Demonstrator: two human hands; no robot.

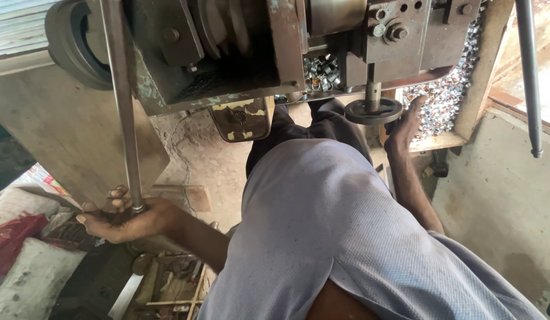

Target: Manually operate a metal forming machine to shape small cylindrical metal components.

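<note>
One heavy press machine (227,53), rusty brown with flaking green paint, fills the top of the view, a dark flywheel (70,47) on its left end. Below it the person's pale grey shirt (340,237) takes up the middle, with dark trousers (322,127) leading toward the machine. A concrete wall (55,118) stands at the left, and white and red sacks (20,249) lie at its foot. At the right a wooden tray (476,106) holds a heap of small shiny metal rings (446,98); more of them show in a gap of the machine.

A long steel lever rod (124,106) runs down from the machine's left side. The left hand (124,216) is clamped on the rod's lower end, fingers curled round it, palm up. A second dark rod (528,77) hangs at the far right, untouched.

The right hand (405,127) reaches up to the rings, just beside a small black handwheel (373,110) on a short shaft under the machine; its fingertips lie on the heap, but whether they are together on a ring I cannot tell. Metal scraps (168,284) lie on the floor under the left forearm.
</note>
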